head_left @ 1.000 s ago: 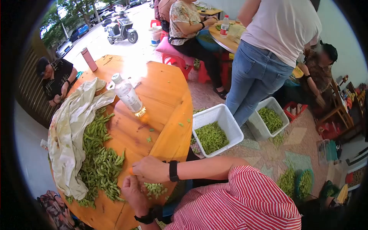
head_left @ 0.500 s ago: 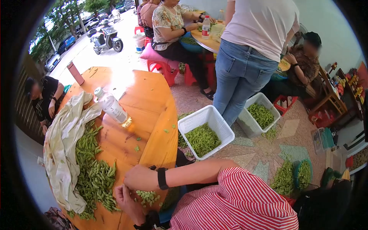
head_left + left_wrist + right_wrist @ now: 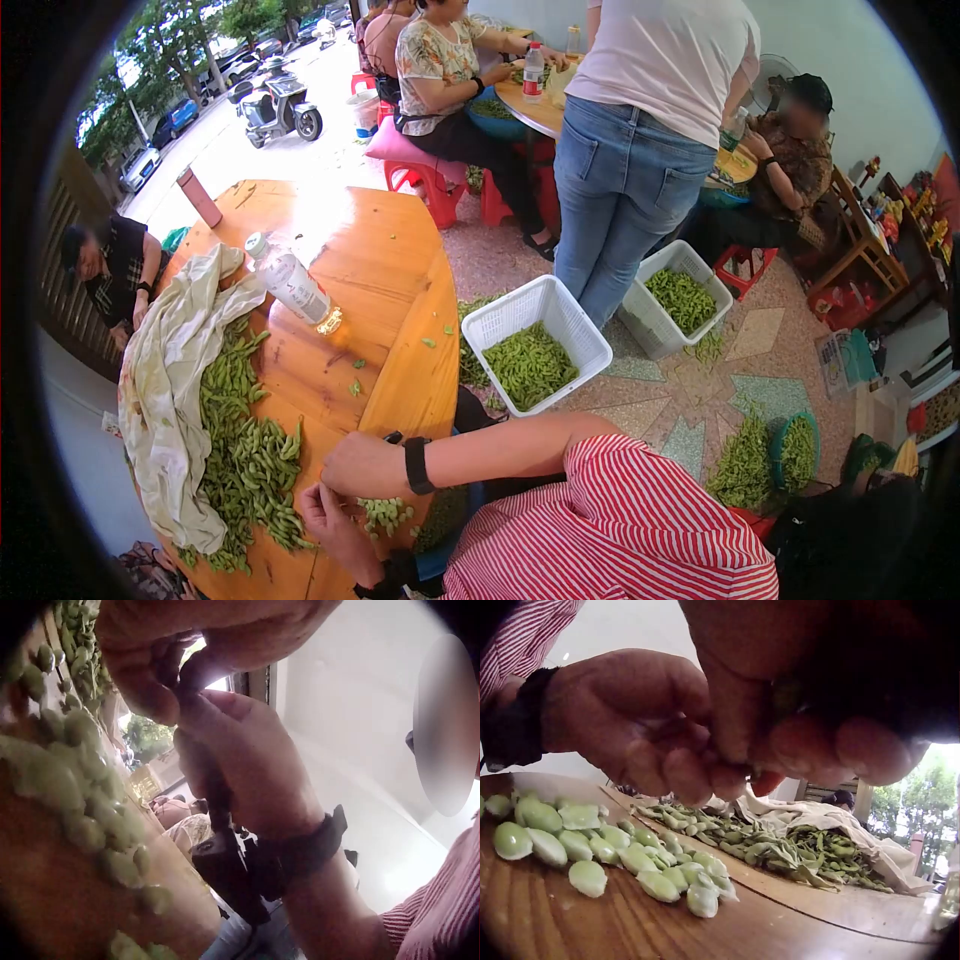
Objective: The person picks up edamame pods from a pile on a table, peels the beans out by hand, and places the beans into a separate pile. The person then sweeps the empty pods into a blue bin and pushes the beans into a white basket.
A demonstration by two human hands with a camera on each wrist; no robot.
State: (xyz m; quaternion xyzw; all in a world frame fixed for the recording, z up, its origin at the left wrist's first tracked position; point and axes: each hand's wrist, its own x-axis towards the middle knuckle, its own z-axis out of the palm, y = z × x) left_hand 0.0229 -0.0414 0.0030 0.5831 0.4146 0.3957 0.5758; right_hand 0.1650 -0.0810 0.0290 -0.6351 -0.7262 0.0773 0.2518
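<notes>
My right hand (image 3: pixel 365 466) and left hand (image 3: pixel 330 520) meet over the near edge of the wooden table, fingertips together. Between them they pinch a small green pod, mostly hidden by the fingers; a bit of green (image 3: pixel 786 694) shows inside the right hand in the right wrist view. Something orange (image 3: pixel 767 782) covers a fingertip there. Beneath the hands lies a small heap of shelled green beans (image 3: pixel 585 844). Beyond it spreads a long pile of unshelled green pods (image 3: pixel 262 460), partly under a crumpled whitish cloth (image 3: pixel 170 410).
A labelled plastic bottle (image 3: pixel 295 285) and a pink flask (image 3: pixel 200 198) stand on the table. White baskets (image 3: pixel 590 335) of pods sit on the floor to the right, beside a standing person (image 3: pixel 640 160). Someone (image 3: pixel 120 275) sits across the table at the left.
The head view has turned, so the scene sits further left than a second ago. Both hands stay together over the shelled beans, with slight finger movement. The orange fingertip has gone from the head view.
</notes>
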